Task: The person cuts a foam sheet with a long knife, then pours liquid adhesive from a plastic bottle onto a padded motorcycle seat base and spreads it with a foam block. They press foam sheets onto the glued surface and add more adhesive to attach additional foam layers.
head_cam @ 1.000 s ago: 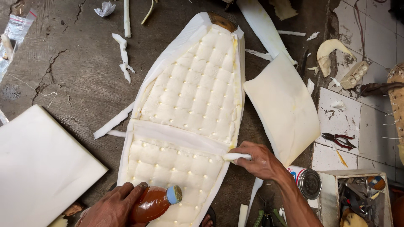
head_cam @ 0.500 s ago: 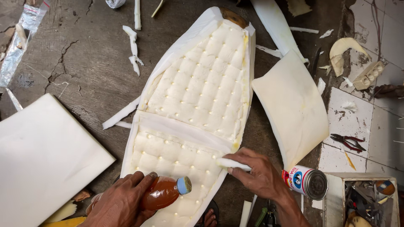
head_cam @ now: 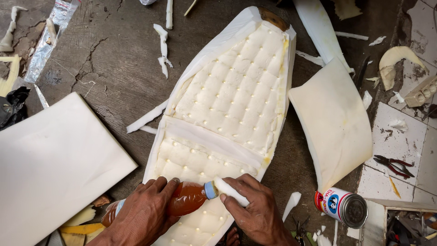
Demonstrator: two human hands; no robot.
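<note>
With the left hand (head_cam: pixel 145 212) gripping an amber bottle (head_cam: pixel 175 202) tipped sideways, its cap touching the foam scrap (head_cam: pixel 231 191) pinched in the right hand (head_cam: pixel 257 209), this looks like wetting the scrap, both over the tufted cushion (head_cam: pixel 227 109).

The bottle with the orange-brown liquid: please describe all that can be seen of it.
The bottle is clear plastic, partly filled with orange-brown liquid, with a light blue cap and a pale label band near its base. It lies almost on its side, cap pointing right, above the lower end of the quilted white foam cushion. The left hand wraps around its middle and hides part of the body. At the cap, the right hand holds a small white foam piece against the mouth.
</note>
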